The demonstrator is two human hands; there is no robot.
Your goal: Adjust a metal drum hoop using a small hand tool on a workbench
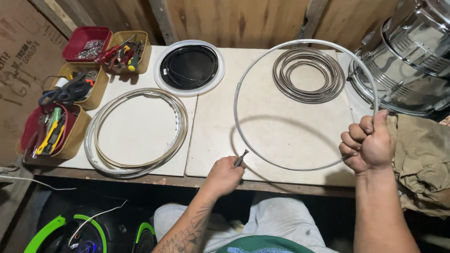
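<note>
Pale board worktop (281,126) on a wooden frame; brown plank wall (234,18) behind; cardboard sheet (18,70) at left; dim floor below.

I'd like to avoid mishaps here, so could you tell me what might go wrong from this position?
The thin metal hoop is gripped only at one side by the right hand, so it may flex or swing into the coiled rings. The small tool in the left hand could slip off the hoop.
</note>
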